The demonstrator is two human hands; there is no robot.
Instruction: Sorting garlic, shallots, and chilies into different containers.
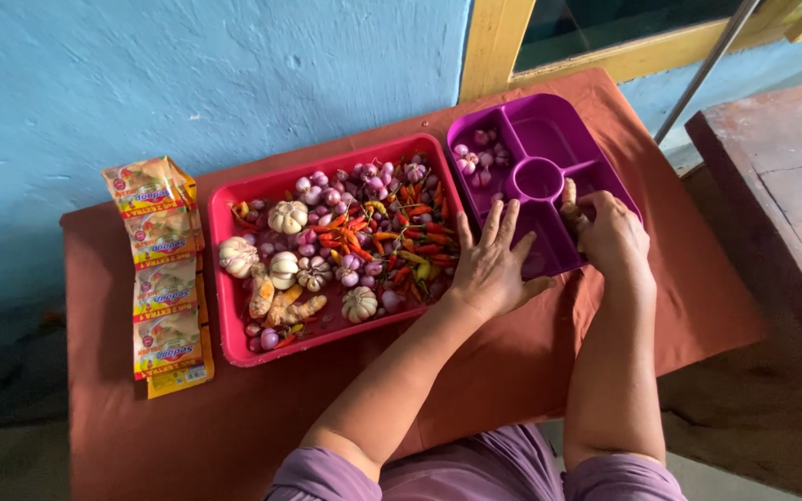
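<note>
A red tray [226, 306] lies on the low table, filled with garlic bulbs [288, 216], small shallots, red chillies [420, 243] and pieces of root. To its right sits a purple divided tray [549, 125] with several shallots [472, 160] in its far-left compartment. My left hand [492, 264] rests flat, fingers spread, across the gap between both trays. My right hand [611, 234] is over the near compartment of the purple tray, pinching a knobbly piece of root [569, 197].
A strip of joined yellow sachets [164, 278] lies left of the red tray. A reddish-brown cloth [531, 362] covers the table. A blue wall stands behind, a yellow window frame [494, 42] at upper right, a wooden surface [791, 176] far right.
</note>
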